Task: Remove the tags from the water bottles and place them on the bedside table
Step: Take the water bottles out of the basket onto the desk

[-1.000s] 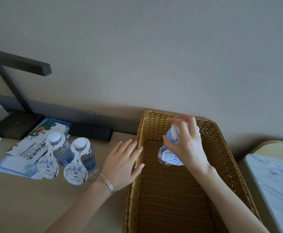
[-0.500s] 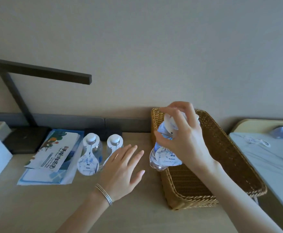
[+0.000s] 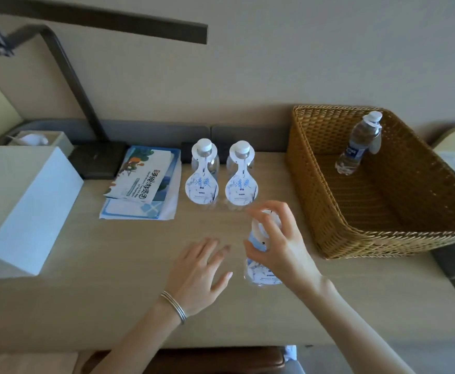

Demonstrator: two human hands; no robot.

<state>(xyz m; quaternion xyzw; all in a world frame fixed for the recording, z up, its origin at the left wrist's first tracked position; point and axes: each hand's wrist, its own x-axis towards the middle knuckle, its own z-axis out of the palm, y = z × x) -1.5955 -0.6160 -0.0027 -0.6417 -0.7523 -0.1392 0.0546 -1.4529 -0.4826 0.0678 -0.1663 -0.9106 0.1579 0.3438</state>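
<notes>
Your right hand (image 3: 283,247) grips a tagged water bottle (image 3: 256,265) by its cap and neck, over the middle of the tabletop (image 3: 113,265). Your left hand (image 3: 202,268) is spread just left of it with straight fingers. Whether it touches the surface is unclear. A second bottle (image 3: 203,168) and a third bottle (image 3: 241,171), both tagged, stand side by side at the back edge, with brochures (image 3: 145,182) to their left. At the right end, a wicker basket (image 3: 383,236) holds a leaning bottle (image 3: 356,147). A white box (image 3: 26,206) sits at the left edge.
</notes>
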